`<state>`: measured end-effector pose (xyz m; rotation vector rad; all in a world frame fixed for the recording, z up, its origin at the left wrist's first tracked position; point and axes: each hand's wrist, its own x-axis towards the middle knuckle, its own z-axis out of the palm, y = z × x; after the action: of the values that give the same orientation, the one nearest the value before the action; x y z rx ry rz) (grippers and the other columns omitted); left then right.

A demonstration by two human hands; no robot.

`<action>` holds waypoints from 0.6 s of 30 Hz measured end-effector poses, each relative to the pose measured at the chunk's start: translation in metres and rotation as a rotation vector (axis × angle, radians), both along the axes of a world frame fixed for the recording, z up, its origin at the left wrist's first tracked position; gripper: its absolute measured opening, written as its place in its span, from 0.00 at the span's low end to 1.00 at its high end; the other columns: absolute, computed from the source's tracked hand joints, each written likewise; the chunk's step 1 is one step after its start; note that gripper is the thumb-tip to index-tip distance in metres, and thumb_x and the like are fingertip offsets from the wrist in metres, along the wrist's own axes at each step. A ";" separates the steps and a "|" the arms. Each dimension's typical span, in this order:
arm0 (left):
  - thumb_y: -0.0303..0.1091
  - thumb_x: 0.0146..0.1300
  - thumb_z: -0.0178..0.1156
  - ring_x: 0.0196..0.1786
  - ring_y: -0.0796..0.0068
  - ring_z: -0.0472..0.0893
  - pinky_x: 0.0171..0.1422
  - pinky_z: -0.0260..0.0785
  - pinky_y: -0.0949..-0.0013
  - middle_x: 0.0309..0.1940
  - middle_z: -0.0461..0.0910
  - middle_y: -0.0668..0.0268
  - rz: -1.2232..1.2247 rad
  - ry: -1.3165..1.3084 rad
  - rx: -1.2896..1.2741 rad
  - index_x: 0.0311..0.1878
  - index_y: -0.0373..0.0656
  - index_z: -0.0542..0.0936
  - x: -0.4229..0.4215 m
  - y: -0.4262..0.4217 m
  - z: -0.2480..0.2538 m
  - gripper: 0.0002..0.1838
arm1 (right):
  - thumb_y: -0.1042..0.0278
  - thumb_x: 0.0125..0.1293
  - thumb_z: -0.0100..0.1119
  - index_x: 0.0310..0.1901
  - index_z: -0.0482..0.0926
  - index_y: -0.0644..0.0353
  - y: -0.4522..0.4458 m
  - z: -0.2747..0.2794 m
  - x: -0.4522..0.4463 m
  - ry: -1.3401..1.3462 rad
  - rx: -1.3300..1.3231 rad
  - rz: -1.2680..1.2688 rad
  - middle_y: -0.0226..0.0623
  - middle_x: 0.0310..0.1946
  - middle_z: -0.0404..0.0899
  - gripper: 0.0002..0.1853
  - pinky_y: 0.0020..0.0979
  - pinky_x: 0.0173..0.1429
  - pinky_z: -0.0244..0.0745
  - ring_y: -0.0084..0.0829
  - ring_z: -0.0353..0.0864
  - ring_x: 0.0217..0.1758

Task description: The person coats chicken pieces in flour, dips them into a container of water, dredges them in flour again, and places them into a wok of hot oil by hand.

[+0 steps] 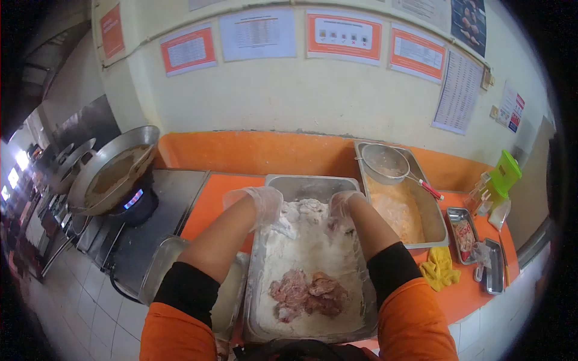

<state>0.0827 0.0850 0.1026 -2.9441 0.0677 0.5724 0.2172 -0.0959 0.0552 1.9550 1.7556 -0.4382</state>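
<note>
Both hands wear clear plastic gloves and reach into the far part of a metal tray (pixel 257 289) of white flour (pixel 295 249). My left hand (pixel 265 206) is at the tray's far left, beside flour-coated pieces (pixel 310 209). On the far right side, my right hand (pixel 342 209) touches a partly coated piece (pixel 344 228). The fingers of both hands are hidden by glove, flour and pieces, so their grip is unclear. Two clusters of raw meat, one at the left (pixel 292 292) and one at the right (pixel 327 293), lie on the flour in the near part.
At the left, a large wok (pixel 114 168) of oil sits over a lit burner. A pale tray (pixel 159 271) lies beneath my left forearm. At the right are a tray (pixel 438 225) of orange mixture with a sieve (pixel 385 161), a yellow cloth (pixel 439 268) and small metal trays (pixel 462 240).
</note>
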 end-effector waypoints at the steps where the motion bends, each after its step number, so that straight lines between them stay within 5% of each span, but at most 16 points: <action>1: 0.35 0.45 0.53 0.35 0.60 0.78 0.39 0.69 0.61 0.31 0.78 0.55 0.016 -0.034 -0.013 0.30 0.40 0.80 -0.010 0.009 0.005 0.12 | 0.55 0.44 0.60 0.31 0.80 0.57 0.006 0.011 -0.011 0.063 -0.001 -0.169 0.43 0.30 0.79 0.15 0.33 0.37 0.71 0.38 0.77 0.33; 3: 0.38 0.46 0.53 0.33 0.60 0.78 0.38 0.69 0.61 0.29 0.78 0.55 0.055 -0.096 -0.040 0.29 0.40 0.79 -0.044 0.018 0.026 0.13 | 0.54 0.43 0.61 0.30 0.81 0.56 0.023 0.030 -0.036 0.196 -0.009 -0.499 0.43 0.29 0.79 0.16 0.33 0.35 0.70 0.38 0.77 0.31; 6: 0.40 0.47 0.52 0.31 0.58 0.78 0.37 0.69 0.62 0.25 0.78 0.55 0.391 -0.118 -0.181 0.27 0.40 0.79 -0.112 0.015 0.072 0.14 | 0.58 0.44 0.59 0.30 0.80 0.56 0.039 0.056 -0.068 0.518 0.298 -0.527 0.42 0.30 0.79 0.13 0.34 0.36 0.70 0.37 0.77 0.32; 8: 0.41 0.48 0.51 0.29 0.57 0.77 0.36 0.68 0.62 0.23 0.77 0.54 0.125 -0.196 -0.138 0.26 0.38 0.79 -0.144 0.041 0.065 0.15 | 0.62 0.46 0.56 0.30 0.80 0.57 0.077 0.043 -0.074 0.139 0.349 -0.109 0.42 0.31 0.79 0.11 0.34 0.38 0.71 0.38 0.77 0.34; 12: 0.41 0.51 0.49 0.29 0.56 0.77 0.35 0.68 0.60 0.22 0.76 0.53 -0.131 -0.153 0.145 0.23 0.38 0.78 -0.194 0.097 0.001 0.16 | 0.65 0.48 0.51 0.29 0.80 0.60 0.127 0.063 -0.163 -0.146 0.249 0.483 0.43 0.31 0.78 0.11 0.35 0.40 0.71 0.40 0.77 0.36; 15: 0.41 0.50 0.50 0.30 0.55 0.77 0.37 0.68 0.59 0.23 0.76 0.52 0.107 -0.094 0.066 0.23 0.37 0.79 -0.233 0.117 -0.050 0.16 | 0.63 0.47 0.52 0.29 0.80 0.59 0.155 0.042 -0.224 0.238 0.369 0.016 0.43 0.31 0.78 0.11 0.35 0.41 0.71 0.40 0.77 0.36; 18: 0.32 0.46 0.52 0.32 0.55 0.78 0.38 0.70 0.60 0.26 0.78 0.53 0.406 -0.172 -0.041 0.24 0.40 0.80 -0.266 0.120 -0.097 0.09 | 0.63 0.48 0.52 0.28 0.80 0.60 0.184 -0.011 -0.260 0.129 0.287 0.302 0.43 0.31 0.79 0.11 0.35 0.40 0.72 0.40 0.78 0.35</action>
<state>-0.1830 0.2055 0.0052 -3.0449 -0.5531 0.3614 -0.0425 0.0877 0.0439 1.8300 2.2594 -0.2202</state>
